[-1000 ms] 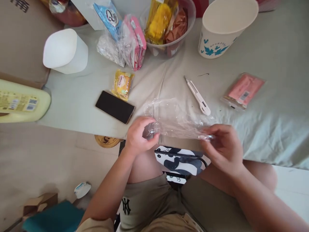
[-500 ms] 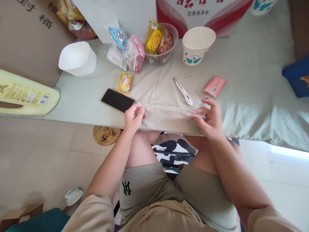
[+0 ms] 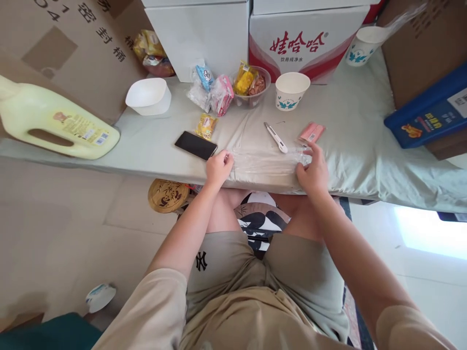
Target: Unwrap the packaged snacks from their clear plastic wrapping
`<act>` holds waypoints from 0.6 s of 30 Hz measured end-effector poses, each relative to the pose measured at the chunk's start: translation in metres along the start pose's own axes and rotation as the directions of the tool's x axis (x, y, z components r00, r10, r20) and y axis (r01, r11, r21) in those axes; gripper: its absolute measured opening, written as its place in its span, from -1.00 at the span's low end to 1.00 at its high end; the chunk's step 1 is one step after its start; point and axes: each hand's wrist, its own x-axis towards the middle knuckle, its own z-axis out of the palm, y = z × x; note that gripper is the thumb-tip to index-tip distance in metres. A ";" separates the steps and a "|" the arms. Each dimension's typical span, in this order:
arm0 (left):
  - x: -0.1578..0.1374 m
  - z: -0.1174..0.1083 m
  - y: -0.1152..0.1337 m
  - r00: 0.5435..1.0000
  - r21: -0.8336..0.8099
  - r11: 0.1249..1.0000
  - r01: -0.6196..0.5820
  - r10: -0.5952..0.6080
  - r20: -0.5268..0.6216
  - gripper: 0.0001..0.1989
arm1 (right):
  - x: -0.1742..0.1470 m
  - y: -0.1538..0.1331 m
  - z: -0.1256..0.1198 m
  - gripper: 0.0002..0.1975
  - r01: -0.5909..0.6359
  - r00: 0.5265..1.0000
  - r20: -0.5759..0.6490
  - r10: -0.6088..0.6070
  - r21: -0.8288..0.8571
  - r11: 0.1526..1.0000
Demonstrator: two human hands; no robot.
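Note:
A clear plastic bag is stretched sideways between my hands, low over the cloth-covered surface at its front edge. My left hand pinches the bag's left end, close to a black phone. At the other end, my right hand has its thumb and fingers closed on the crumpled plastic. Just beyond the bag lies a white utility knife. A pink packet rests past my right fingers. Behind the phone is a small yellow packet.
Along the back stand a white tub, wrapped snacks, a clear bowl of packets and a paper cup. White cartons rise behind. A yellow jug lies left; a blue container is right.
The bag has come down nearer the cloth and looks flatter and wider between my hands. My right fingers have drawn closer together. The view has tilted up, showing more of the cartons.

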 end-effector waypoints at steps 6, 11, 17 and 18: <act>0.006 0.007 -0.004 0.984 0.049 0.997 -0.052 0.060 -0.168 -0.97 | -0.013 0.002 0.002 -0.48 0.143 0.990 0.036 -0.138 -0.281 0.949; 0.018 0.010 -0.005 0.987 -0.006 0.991 -0.134 0.133 -0.094 -0.92 | -0.016 0.001 0.000 -0.45 0.217 0.975 0.107 -0.193 -0.313 0.924; 0.016 0.001 0.005 0.983 -0.217 0.968 -0.125 0.091 -0.162 -0.94 | -0.011 0.007 -0.006 -0.50 0.214 0.969 0.172 -0.178 -0.223 0.951; 0.015 -0.002 0.006 0.990 -0.278 0.956 -0.096 0.063 -0.127 -0.92 | -0.011 0.008 -0.006 -0.51 0.204 0.968 0.185 -0.167 -0.204 0.957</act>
